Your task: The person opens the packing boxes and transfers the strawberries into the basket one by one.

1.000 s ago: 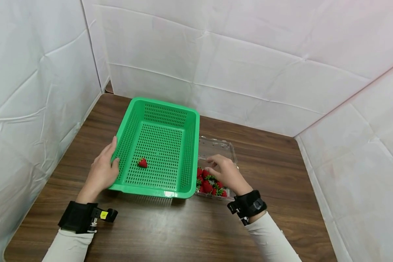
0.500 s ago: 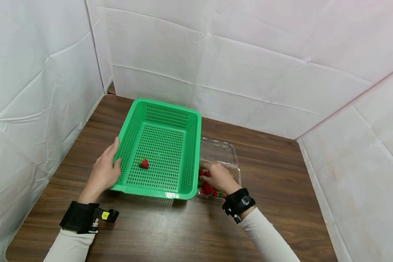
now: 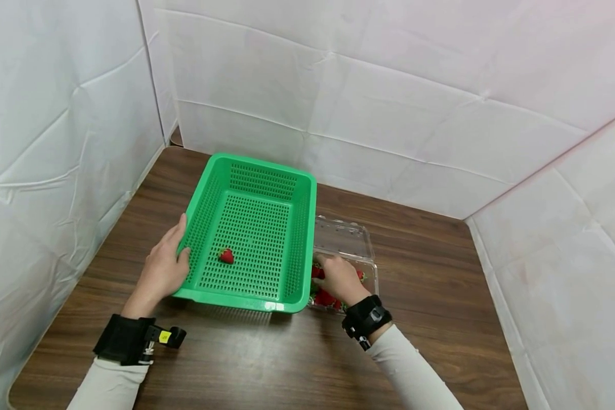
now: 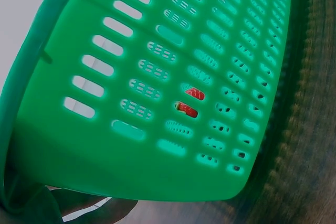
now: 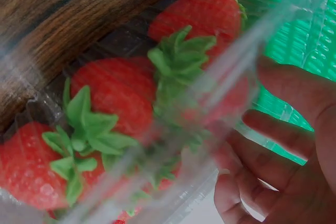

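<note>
My left hand [image 3: 161, 270] holds the left wall of a green plastic basket [image 3: 271, 306], thumb on the inner side. One strawberry [image 3: 226, 256] lies on the basket's perforated floor; its red shows through the slots in the left wrist view. To the right, my right hand [image 3: 340, 278] reaches into a clear plastic clamshell box [image 3: 371, 279] with several strawberries [image 5: 115, 93]. In the right wrist view, its thumb and fingers close about the end of one strawberry [image 5: 231, 100], partly blurred behind the clear box wall.
The clamshell's lid [image 3: 343, 236] lies folded back behind the box, beside the basket's right side. Brown wood-grain table [image 3: 420, 267] extends to the right and in front. White sheeted walls [image 3: 389, 114] bound the back and both sides.
My right hand has gone down and slightly left into the box, among the strawberries. My left hand keeps its hold on the basket, which stays nearly in place.
</note>
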The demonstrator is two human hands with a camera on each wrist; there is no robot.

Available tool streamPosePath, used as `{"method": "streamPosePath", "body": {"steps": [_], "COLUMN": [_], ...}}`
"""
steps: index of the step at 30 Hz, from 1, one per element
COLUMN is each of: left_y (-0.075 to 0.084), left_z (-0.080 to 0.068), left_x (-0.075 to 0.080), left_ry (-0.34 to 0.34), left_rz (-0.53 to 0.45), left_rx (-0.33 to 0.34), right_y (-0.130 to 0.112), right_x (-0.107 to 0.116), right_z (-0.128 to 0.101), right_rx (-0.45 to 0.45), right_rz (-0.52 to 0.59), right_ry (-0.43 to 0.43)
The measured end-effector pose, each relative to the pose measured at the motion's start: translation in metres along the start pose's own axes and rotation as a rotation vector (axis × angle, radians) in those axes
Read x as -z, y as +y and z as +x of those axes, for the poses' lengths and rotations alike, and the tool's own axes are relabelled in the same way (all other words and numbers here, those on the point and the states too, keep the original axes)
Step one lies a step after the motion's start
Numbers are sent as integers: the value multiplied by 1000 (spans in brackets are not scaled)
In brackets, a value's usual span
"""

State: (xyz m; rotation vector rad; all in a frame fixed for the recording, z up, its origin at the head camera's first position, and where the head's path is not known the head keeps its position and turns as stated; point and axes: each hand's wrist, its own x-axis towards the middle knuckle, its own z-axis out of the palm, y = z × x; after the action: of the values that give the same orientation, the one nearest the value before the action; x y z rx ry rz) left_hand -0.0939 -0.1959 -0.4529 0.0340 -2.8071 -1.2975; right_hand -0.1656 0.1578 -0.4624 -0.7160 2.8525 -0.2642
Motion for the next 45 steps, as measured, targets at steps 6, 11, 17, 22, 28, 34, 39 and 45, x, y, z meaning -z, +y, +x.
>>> {"method": "streamPosePath", "body": {"steps": [6,11,17,22,28,34,39,45], "left_y": [0,0,0,0,0,0,0,-1], "left_z": [0,1,0,0,0,0,0,0], "left_x": [0,-1,-1,-1,-1,-1,-1,-1], "left_ry": [4,-2,-4,-4,-2,6,5,1], "left_rz": [3,7,8,14,13,15,19,18], "left_rx": [-6,0,-2,1,7,0,-4,-6], "right_y": [2,2,1,0,-1,-2,-1,1], "right_x": [-5,-5,-5,-5,-6,-4,-4,-5], "right_z": [3,4,5,5,6,7,7,5], "right_rx": [21,35,37,38,37,31,43,70], "right_rz": [-29,-43,-53,-46,-67,-74,-92,-85], "right_ry": [24,32,49,61,73,59,57,83]}}
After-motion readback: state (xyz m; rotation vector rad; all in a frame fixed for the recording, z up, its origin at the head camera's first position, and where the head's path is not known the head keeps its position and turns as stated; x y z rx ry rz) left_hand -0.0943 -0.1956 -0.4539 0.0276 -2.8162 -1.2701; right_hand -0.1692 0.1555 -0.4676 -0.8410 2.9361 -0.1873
